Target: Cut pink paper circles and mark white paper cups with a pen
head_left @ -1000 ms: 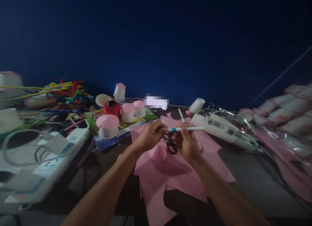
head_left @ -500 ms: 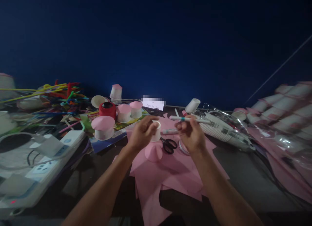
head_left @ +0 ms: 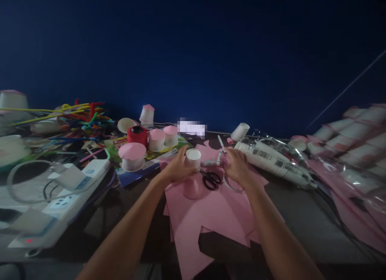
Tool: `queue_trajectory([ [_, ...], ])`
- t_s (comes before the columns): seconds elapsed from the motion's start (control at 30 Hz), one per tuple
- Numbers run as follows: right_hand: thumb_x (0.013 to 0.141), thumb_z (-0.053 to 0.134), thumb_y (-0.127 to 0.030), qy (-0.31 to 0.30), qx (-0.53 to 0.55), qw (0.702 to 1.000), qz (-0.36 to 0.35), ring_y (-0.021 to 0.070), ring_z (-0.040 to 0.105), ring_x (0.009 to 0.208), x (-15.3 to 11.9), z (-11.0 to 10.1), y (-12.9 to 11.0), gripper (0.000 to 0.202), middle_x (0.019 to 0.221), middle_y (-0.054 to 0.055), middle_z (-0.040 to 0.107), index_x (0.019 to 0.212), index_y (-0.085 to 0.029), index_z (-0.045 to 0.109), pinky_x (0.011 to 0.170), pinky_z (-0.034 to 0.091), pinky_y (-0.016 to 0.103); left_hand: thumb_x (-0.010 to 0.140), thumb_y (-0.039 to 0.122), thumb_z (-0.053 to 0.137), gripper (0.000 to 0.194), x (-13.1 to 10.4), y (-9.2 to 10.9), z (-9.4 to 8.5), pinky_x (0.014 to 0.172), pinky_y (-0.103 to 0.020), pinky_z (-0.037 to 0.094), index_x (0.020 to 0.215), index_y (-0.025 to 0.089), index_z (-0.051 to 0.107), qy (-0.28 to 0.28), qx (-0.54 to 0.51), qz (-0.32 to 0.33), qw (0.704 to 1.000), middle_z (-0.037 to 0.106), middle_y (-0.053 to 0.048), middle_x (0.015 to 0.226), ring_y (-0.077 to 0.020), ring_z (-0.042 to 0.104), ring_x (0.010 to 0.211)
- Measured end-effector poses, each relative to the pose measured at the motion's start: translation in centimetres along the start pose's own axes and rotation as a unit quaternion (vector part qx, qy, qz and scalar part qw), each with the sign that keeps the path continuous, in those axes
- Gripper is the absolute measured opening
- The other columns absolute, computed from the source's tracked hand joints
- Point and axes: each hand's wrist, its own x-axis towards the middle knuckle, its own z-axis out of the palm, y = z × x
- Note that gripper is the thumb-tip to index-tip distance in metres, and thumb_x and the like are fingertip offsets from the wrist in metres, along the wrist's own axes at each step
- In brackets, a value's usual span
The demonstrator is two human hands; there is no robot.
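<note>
Head view: left hand (head_left: 177, 167) clasps white cup (head_left: 193, 157); oversqueezing could dent it; right hand's (head_left: 237, 165) grip indeterminable.

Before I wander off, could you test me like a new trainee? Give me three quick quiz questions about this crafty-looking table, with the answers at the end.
1. What is the left hand curled around?
2. True or false: the black-handled scissors lie on pink paper.
3. Pick one: the small light glowing on the power strip is (a) green, (b) blue, (c) red.

Key: 1. A white cup, open end up. 2. True. 3. (c) red.
</note>
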Motion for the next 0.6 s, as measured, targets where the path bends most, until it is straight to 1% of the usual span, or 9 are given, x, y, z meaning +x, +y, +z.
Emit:
queue_trajectory([
  [0.1, 0.072, 0.050, -0.012, 0.036, 0.059, 0.996, -0.047, 0.0305, 0.047, 0.120, 0.2, -0.3, -0.4, 0.049, 0.124, 0.013, 0.058, 0.121, -0.016, 0.058, 0.103, 0.033, 0.050, 0.061, 0.025, 0.074, 0.077, 0.2, -0.7, 0.6, 0.100, -0.043, 0.040, 0.130, 0.016, 0.042, 0.019, 0.008, 0.021, 1.000, 0.053, -0.015, 0.128, -0.0277, 0.053, 0.116],
  [0.17, 0.075, 0.047, -0.010, 0.071, 0.114, 0.987, -0.083, 0.0265, 0.052, 0.113, 0.4, -0.5, -0.9, 0.041, 0.115, 0.012, 0.062, 0.112, -0.017, 0.063, 0.101, 0.039, 0.045, 0.064, 0.025, 0.072, 0.067, 0.3, -0.8, 0.6, 0.096, -0.042, 0.043, 0.125, 0.015, 0.046, 0.019, 0.006, 0.025, 1.000, 0.058, -0.013, 0.120, -0.0259, 0.056, 0.110],
  [0.23, 0.078, 0.045, -0.010, 0.080, 0.142, 0.981, -0.103, 0.0250, 0.057, 0.103, 0.4, -0.5, -1.6, 0.034, 0.105, 0.010, 0.067, 0.103, -0.018, 0.066, 0.096, 0.042, 0.043, 0.065, 0.024, 0.070, 0.060, 0.3, -0.6, 0.5, 0.094, -0.040, 0.044, 0.121, 0.015, 0.050, 0.027, 0.006, 0.030, 0.999, 0.060, -0.012, 0.116, -0.0245, 0.056, 0.106],
  [0.3, 0.080, 0.047, -0.012, 0.055, 0.147, 0.981, -0.111, 0.0243, 0.059, 0.094, 0.3, -0.6, -2.5, 0.027, 0.094, 0.009, 0.070, 0.095, -0.019, 0.069, 0.090, 0.044, 0.042, 0.065, 0.021, 0.069, 0.054, 0.3, -0.1, 0.1, 0.095, -0.040, 0.043, 0.116, 0.015, 0.053, 0.054, 0.008, 0.039, 0.998, 0.061, -0.011, 0.114, -0.0236, 0.056, 0.105],
  [0.4, 0.081, 0.054, -0.019, -0.010, 0.138, 0.982, -0.128, 0.0232, 0.058, 0.083, -0.1, -1.0, -3.9, 0.017, 0.081, 0.006, 0.070, 0.085, -0.021, 0.070, 0.082, 0.045, 0.040, 0.066, 0.021, 0.069, 0.048, 0.3, 0.7, -0.6, 0.095, -0.040, 0.042, 0.111, 0.015, 0.055, 0.102, 0.005, 0.036, 0.994, 0.063, -0.010, 0.110, -0.0233, 0.057, 0.102],
  [0.47, 0.081, 0.057, -0.024, -0.031, 0.122, 0.983, -0.134, 0.0236, 0.057, 0.083, -0.3, -1.3, -4.8, 0.014, 0.081, 0.006, 0.069, 0.084, -0.022, 0.071, 0.081, 0.044, 0.040, 0.065, 0.022, 0.069, 0.049, 0.4, 1.0, -1.0, 0.093, -0.040, 0.043, 0.111, 0.014, 0.054, 0.127, 0.006, 0.021, 0.992, 0.063, -0.010, 0.108, -0.0232, 0.058, 0.100],
  [0.5, 0.081, 0.056, -0.023, -0.028, 0.112, 0.985, -0.131, 0.0243, 0.056, 0.086, -0.4, -1.4, -5.0, 0.016, 0.085, 0.006, 0.069, 0.088, -0.022, 0.071, 0.083, 0.043, 0.041, 0.065, 0.023, 0.069, 0.050, 0.4, 1.0, -1.2, 0.091, -0.040, 0.044, 0.112, 0.014, 0.054, 0.136, 0.006, 0.016, 0.991, 0.063, -0.010, 0.107, -0.0231, 0.058, 0.099],
  [0.57, 0.081, 0.051, -0.017, -0.013, 0.090, 0.989, -0.117, 0.0262, 0.054, 0.098, -0.5, -1.4, -5.2, 0.026, 0.098, 0.008, 0.069, 0.100, -0.020, 0.069, 0.091, 0.040, 0.043, 0.066, 0.025, 0.068, 0.051, 0.4, 0.9, -1.3, 0.089, -0.039, 0.046, 0.114, 0.014, 0.053, 0.140, 0.006, 0.009, 0.990, 0.064, -0.010, 0.106, -0.0229, 0.059, 0.097],
  [0.6, 0.080, 0.049, -0.013, -0.011, 0.076, 0.991, -0.108, 0.0275, 0.052, 0.106, -0.5, -1.3, -5.1, 0.033, 0.105, 0.009, 0.068, 0.107, -0.019, 0.067, 0.096, 0.038, 0.044, 0.067, 0.026, 0.068, 0.051, 0.3, 0.8, -1.3, 0.089, -0.039, 0.046, 0.114, 0.014, 0.053, 0.133, 0.007, 0.009, 0.991, 0.064, -0.010, 0.106, -0.0230, 0.059, 0.096],
])
